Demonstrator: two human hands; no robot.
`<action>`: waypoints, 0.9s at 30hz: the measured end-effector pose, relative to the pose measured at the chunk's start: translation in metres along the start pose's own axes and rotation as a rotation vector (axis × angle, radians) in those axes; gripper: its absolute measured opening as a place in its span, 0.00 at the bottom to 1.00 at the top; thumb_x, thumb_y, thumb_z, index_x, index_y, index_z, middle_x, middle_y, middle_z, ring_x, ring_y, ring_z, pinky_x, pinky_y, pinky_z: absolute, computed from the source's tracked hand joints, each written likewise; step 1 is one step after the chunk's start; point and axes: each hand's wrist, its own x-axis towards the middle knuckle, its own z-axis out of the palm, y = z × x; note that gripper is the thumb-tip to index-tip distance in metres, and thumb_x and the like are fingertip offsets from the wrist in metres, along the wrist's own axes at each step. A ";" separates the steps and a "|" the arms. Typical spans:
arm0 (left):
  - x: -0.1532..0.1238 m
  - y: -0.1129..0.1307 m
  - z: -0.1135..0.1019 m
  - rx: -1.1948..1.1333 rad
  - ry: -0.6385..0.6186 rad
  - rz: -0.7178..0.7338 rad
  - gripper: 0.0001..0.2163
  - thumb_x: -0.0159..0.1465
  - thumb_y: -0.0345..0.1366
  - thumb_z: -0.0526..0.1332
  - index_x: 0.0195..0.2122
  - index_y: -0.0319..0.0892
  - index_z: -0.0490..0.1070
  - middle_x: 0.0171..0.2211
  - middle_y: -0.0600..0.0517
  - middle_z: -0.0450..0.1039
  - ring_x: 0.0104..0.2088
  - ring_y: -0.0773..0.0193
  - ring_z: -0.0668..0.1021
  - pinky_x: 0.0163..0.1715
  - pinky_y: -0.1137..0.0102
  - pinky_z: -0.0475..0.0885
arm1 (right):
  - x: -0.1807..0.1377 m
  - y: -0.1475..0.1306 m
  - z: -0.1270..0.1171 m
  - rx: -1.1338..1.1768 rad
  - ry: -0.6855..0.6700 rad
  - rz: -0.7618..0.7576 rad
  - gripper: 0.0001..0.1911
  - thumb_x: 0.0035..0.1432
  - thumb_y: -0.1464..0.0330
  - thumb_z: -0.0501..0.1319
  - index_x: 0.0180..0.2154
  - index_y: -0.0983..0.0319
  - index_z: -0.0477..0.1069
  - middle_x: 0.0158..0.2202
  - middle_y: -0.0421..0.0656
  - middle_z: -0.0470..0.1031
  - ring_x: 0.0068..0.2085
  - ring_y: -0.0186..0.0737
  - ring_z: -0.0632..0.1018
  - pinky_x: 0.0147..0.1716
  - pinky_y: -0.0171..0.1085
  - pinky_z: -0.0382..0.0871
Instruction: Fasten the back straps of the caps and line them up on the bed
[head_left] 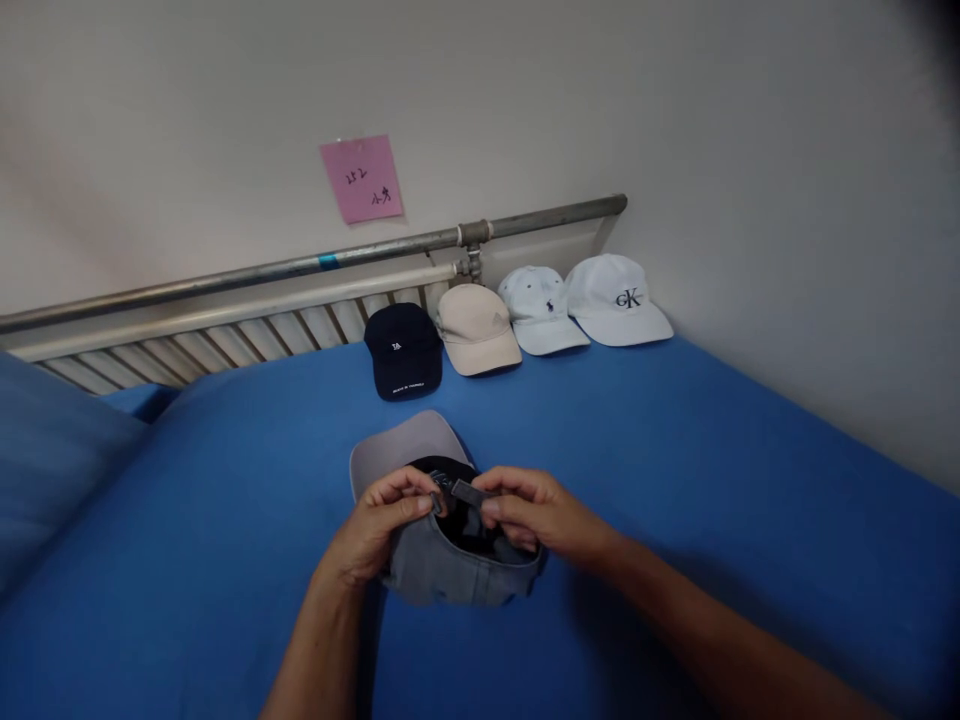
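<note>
A grey baseball cap is between my hands above the blue surface, its brim pointing away to the upper left and its dark inside partly showing. My left hand pinches one side of the cap's back strap at a small buckle end. Between the thumb and fingers of my right hand is the grey strap, its free end pointing left towards the left fingers. The two strap ends are apart. Part of the cap's opening is hidden behind my fingers.
A black cap, a beige cap, a pale cap and a white cap stand in a row at the back of the blue sheet. Behind them are a radiator, a metal pipe and a pink note.
</note>
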 end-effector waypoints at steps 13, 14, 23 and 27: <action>0.000 -0.004 0.000 -0.084 -0.061 -0.002 0.05 0.54 0.30 0.68 0.31 0.40 0.74 0.27 0.53 0.78 0.30 0.68 0.77 0.35 0.74 0.68 | 0.010 0.007 0.016 0.101 -0.006 0.175 0.13 0.52 0.59 0.62 0.28 0.62 0.65 0.17 0.31 0.61 0.14 0.20 0.53 0.13 0.27 0.44; -0.001 -0.004 0.000 -0.088 -0.063 -0.004 0.05 0.54 0.30 0.68 0.31 0.40 0.74 0.27 0.53 0.78 0.30 0.68 0.78 0.35 0.74 0.68 | 0.010 0.007 0.016 0.101 -0.016 0.184 0.13 0.52 0.59 0.62 0.29 0.63 0.66 0.17 0.31 0.61 0.14 0.20 0.52 0.13 0.27 0.44; -0.001 -0.003 0.001 -0.061 -0.127 -0.062 0.06 0.55 0.30 0.68 0.33 0.39 0.73 0.28 0.52 0.77 0.30 0.68 0.77 0.35 0.74 0.69 | 0.012 0.006 0.014 0.063 -0.088 0.245 0.11 0.53 0.61 0.60 0.30 0.63 0.68 0.17 0.31 0.60 0.14 0.20 0.54 0.13 0.26 0.43; -0.001 -0.004 0.001 -0.011 -0.161 -0.113 0.05 0.55 0.30 0.67 0.32 0.38 0.73 0.28 0.51 0.77 0.31 0.68 0.77 0.36 0.73 0.69 | 0.013 0.002 0.014 -0.019 -0.102 0.219 0.10 0.54 0.63 0.60 0.28 0.64 0.68 0.17 0.32 0.61 0.14 0.21 0.55 0.13 0.26 0.45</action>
